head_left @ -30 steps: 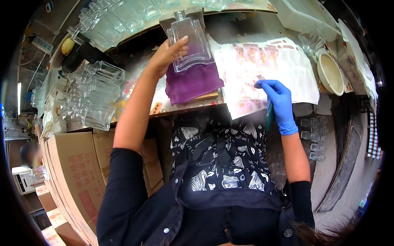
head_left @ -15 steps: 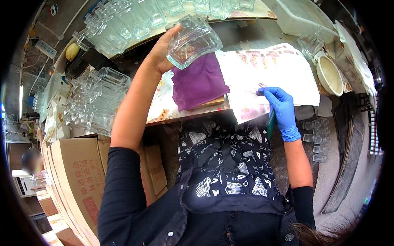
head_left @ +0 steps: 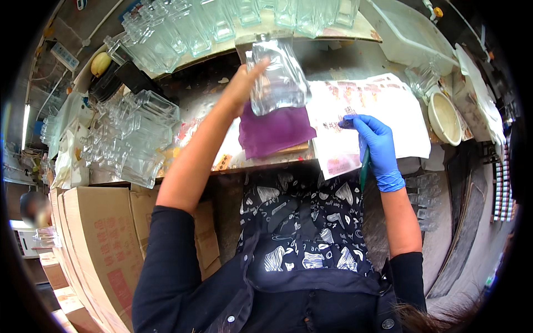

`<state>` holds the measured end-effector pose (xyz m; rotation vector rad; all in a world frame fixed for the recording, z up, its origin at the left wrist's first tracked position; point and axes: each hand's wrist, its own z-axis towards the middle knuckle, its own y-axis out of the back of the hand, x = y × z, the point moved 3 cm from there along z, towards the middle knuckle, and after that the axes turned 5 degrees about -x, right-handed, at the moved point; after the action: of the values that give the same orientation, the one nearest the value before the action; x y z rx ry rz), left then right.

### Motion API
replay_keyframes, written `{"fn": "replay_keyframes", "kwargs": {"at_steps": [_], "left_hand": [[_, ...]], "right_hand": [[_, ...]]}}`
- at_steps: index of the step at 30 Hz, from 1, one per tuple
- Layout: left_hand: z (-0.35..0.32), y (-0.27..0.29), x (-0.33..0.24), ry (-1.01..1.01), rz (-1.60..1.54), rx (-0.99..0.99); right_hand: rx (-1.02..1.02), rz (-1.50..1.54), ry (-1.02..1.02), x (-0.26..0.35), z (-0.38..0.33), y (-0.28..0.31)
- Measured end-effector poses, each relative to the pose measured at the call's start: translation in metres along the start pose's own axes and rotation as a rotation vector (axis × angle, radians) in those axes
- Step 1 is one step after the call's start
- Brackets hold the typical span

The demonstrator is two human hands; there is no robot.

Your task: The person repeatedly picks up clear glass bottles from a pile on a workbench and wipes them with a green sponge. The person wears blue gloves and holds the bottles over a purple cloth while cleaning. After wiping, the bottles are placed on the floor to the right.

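Holding a clear rectangular glass bottle (head_left: 281, 83) over a flat purple cloth (head_left: 276, 134) in the head view, clamped the bare left hand (head_left: 247, 83) on its side. Pinched a small dark piece (head_left: 347, 122) in the blue-gloved right hand (head_left: 379, 149), with a slim green tool (head_left: 364, 173) at the palm, right of the cloth above white, red-printed paper sheets (head_left: 402, 125). Had hands well apart. Could not tell bottle-to-cloth contact.

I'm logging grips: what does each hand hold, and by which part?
The left hand holds a clear glass bottle by its left side. The gloved right hand grasps a green tool by its upper part; whether it pinches anything else is unclear.
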<state>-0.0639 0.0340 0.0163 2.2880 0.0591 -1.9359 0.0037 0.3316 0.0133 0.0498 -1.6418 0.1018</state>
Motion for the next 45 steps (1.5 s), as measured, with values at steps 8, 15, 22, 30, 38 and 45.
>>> {"fn": "replay_keyframes", "kwargs": {"at_steps": [8,15,22,30,38,45], "left_hand": [[0.002,0.001,0.027,0.008,0.022,-0.021],[0.000,0.010,0.026,0.146,-0.168,-0.034],[-0.005,0.008,0.027,0.080,-0.366,0.054],[-0.018,0.016,0.030,-0.055,-0.276,0.260],[0.006,0.020,0.030,0.042,-0.618,0.164],[0.016,-0.004,0.022,-0.058,-0.279,-0.117]], "right_hand": [[0.094,0.034,0.521,0.067,0.069,-0.082],[0.177,-0.713,1.074,0.029,0.089,-0.111],[0.178,-0.080,0.290,0.083,0.139,-0.114],[0.260,-0.367,0.627,0.084,0.136,-0.128],[0.301,-0.901,1.047,0.030,0.079,-0.113],[0.212,-0.788,0.972,0.019,0.073,-0.108]]}}
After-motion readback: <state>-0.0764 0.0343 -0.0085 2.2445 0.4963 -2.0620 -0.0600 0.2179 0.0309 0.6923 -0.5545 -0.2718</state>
